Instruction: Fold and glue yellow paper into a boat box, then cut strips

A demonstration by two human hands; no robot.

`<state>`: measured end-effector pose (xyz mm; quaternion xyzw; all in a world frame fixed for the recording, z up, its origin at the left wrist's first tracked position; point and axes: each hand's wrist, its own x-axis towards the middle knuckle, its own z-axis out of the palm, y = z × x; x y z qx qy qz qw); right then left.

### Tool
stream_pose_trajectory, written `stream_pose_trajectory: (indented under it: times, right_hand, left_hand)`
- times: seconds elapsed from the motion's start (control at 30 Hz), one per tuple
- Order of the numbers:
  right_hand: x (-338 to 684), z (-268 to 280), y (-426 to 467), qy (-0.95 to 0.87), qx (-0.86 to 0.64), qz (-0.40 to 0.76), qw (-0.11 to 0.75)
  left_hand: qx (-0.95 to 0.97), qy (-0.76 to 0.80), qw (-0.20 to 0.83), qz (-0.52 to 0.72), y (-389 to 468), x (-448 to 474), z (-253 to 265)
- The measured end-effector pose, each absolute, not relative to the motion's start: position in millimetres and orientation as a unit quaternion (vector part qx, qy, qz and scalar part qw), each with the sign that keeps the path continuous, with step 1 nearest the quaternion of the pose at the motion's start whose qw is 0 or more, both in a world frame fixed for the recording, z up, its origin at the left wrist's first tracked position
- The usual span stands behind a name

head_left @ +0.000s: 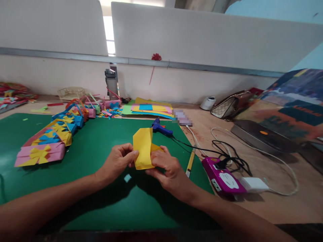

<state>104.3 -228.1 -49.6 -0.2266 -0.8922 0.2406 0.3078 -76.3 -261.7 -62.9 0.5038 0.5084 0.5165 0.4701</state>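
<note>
A folded piece of yellow paper (142, 148) is held above the green mat (108, 208), partly shaped like a small box or bag with an upright flap. My left hand (117, 161) pinches its left edge between thumb and fingers. On the other side, my right hand (168, 168) grips the lower right part, with some fingertips hidden behind or inside the folds. Just beyond the paper lies a blue hot glue gun (163, 129) with a black cord. A yellow utility knife (191, 161) rests at the mat's right edge.
Finished paper bags with bows (60, 129) line the left. Coloured sheets (151, 109), paper scraps (112, 112) and a grey bottle (111, 84) stand at the back. To the right are a purple power strip (223, 176), tangled cords, a dark case (262, 137) and a handbag (229, 104).
</note>
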Motion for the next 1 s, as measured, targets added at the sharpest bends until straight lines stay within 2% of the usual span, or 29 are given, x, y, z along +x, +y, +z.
stream_pose_trajectory:
  times: [0.23,0.4,0.6,0.73,1.0]
  right_hand:
    - [104.7,-51.7,-228.7,-0.883,-0.211,0.226,0.354]
    - [103.7,-51.8,-228.7,-0.882,-0.199,0.245,0.351]
    - [105.5,-51.3,-227.6,-0.886,-0.241,0.199,0.342]
    - [104.5,-49.9,-227.7,-0.876,-0.264,0.223,0.338]
    - [102.5,-39.2,-234.0,-0.859,-0.282,0.262,0.338]
  left_hand:
    - [0.505,0.51,0.464,0.52,-263.8,-72.3,-60.4]
    - [0.513,0.491,0.484,0.512,-264.7,-70.6,-64.0]
    - [0.512,0.477,0.502,0.508,-262.9,-75.1,-69.1]
    - [0.498,0.468,0.525,0.507,-261.6,-77.8,-73.7]
    - [0.55,0.479,0.445,0.518,-268.6,-71.0,-63.7]
